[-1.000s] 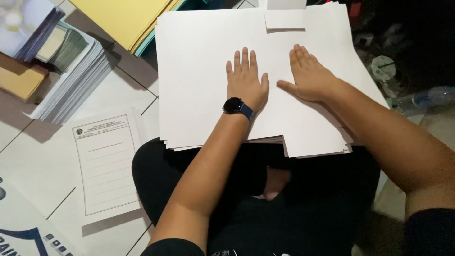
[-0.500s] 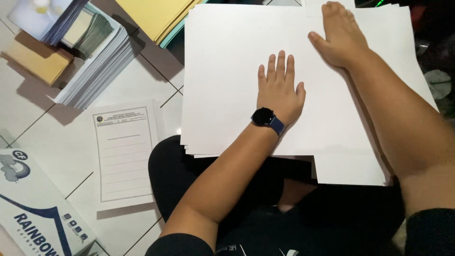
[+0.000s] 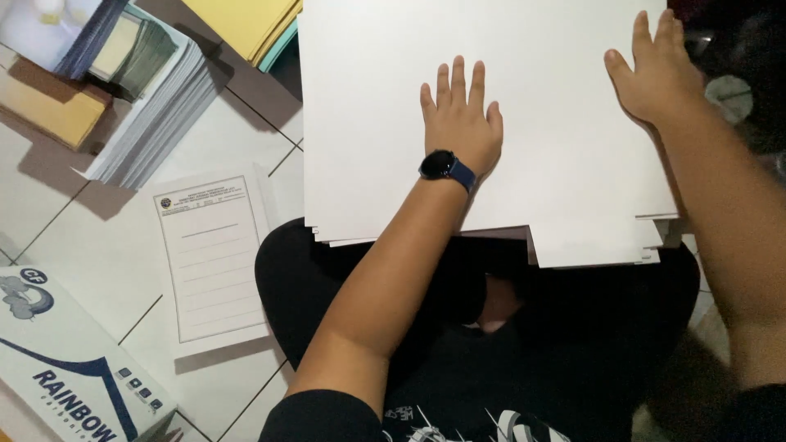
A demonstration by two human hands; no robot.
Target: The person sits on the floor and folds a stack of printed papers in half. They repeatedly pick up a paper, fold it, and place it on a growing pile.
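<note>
A large stack of blank white sheets rests across my lap as I sit cross-legged on the floor. My left hand, with a dark watch at the wrist, lies flat, fingers spread, on the middle of the top sheet. My right hand lies flat near the stack's right edge, fingers pointing away from me. Neither hand grips anything. Lower sheets stick out unevenly at the near right corner.
On the tiled floor to my left lie a printed form sheet, a fanned pile of white paper, brown envelopes, yellow sheets and a white-and-blue paper box.
My right hand slid away from the left one to the stack's far right edge. My left hand stayed flat on the sheets while the view shifted closer.
</note>
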